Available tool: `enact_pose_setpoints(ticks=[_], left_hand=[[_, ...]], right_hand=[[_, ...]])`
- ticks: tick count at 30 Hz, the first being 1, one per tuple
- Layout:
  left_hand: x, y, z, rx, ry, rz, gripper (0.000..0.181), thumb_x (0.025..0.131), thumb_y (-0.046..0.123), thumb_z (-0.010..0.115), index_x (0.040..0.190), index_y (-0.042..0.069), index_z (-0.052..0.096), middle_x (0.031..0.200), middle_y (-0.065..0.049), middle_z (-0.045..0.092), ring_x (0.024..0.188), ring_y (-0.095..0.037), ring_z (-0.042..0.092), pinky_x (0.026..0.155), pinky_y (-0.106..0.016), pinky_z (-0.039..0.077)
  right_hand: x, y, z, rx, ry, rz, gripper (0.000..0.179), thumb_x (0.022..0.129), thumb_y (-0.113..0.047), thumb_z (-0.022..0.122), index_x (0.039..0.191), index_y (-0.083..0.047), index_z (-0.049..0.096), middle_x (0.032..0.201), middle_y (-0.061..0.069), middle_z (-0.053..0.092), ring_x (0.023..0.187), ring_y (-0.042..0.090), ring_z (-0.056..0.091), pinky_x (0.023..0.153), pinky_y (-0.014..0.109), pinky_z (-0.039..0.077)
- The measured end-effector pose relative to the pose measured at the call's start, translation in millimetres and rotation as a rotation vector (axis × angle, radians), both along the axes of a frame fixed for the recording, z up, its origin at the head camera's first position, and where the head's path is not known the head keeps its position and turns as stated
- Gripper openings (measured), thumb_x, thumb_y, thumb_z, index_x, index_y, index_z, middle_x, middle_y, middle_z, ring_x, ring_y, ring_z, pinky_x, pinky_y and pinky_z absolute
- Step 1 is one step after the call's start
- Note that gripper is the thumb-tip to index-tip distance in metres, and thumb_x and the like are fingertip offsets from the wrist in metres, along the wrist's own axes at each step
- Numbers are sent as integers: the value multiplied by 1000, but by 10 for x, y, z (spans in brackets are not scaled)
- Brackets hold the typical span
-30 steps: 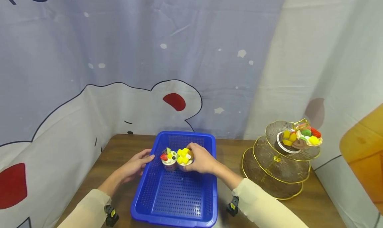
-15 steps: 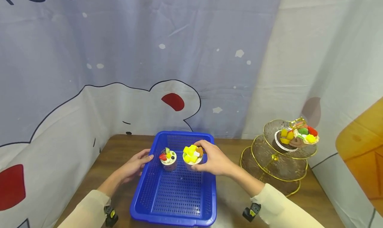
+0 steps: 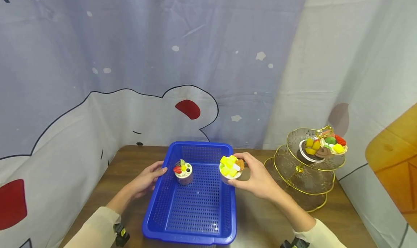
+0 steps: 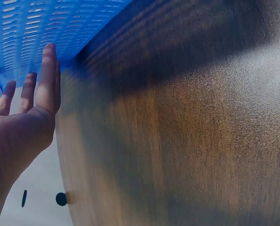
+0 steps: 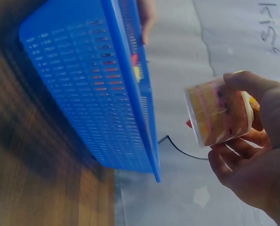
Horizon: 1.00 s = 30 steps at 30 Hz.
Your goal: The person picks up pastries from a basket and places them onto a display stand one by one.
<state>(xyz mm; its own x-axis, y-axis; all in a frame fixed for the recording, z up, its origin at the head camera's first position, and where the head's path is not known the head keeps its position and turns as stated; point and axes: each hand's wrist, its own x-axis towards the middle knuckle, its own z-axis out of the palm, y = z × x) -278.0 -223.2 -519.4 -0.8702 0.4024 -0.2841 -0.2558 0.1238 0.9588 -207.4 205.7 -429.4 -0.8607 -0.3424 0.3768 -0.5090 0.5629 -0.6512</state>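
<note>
My right hand holds a clear cake cup between thumb and fingers over the right rim of the blue plastic basket. Yellow fruit cubes and a biscuit top this cup, and layered cake shows through its side in the right wrist view, where it is raised above the basket's rim. A second cake cup, topped with strawberry and cream, stands inside the basket toward the back left. At the basket's left side my left hand rests with its thumb by the rim; its fingers lie fairly straight along the outer wall.
A three-tier glass stand with gold rims stands on the wooden table at the right. Its top tier bears a chocolate cup and a fruit tart. A patterned curtain hangs behind the table.
My right hand has lifted the yellow-topped cake cup away from the strawberry one and carried it right, to over the basket's right rim. My left hand has stayed at the left rim.
</note>
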Motion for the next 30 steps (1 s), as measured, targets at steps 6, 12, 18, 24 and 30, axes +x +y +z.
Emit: enact_pose_setpoints(ticks=[6,12,18,24,30], left_hand=[[11,-17,5,0,-3,9,68,112,36,57,164,8,26,150,-25,53,112,-31,72,86,-49,63],[7,-14,0,6,-4,8,68,111,36,58,164,8,26,149,-24,55,113,-31,71,86,-50,63],[-10,14,-15,11,-5,4,68,111,37,58,164,9,27,149,-23,54,114,-30,71,88,-50,62],[-20,22,-30,19,-7,3,67,111,35,57,164,8,26,149,-23,54,113,-30,71,88,-50,62],[-21,5,-37,19,-2,-2,65,112,34,57,163,7,27,144,-20,59,111,-29,72,86,-48,63]], right_hand=[[138,194,-15,-63,-4,-84,73,79,-30,96,140,-14,60,128,-6,65,117,17,64,98,46,56],[290,329,-37,-144,-17,-221,73,79,-31,97,140,-14,59,129,-5,66,120,17,61,102,50,48],[426,479,-110,-187,-12,-323,73,82,-22,95,142,-6,56,135,5,65,122,22,61,106,43,45],[507,638,-151,-232,-46,-403,74,86,-19,92,146,-3,53,137,12,65,129,29,60,113,28,44],[528,712,-193,-306,-74,-462,73,87,-18,91,147,-1,52,140,17,64,134,32,59,103,6,39]])
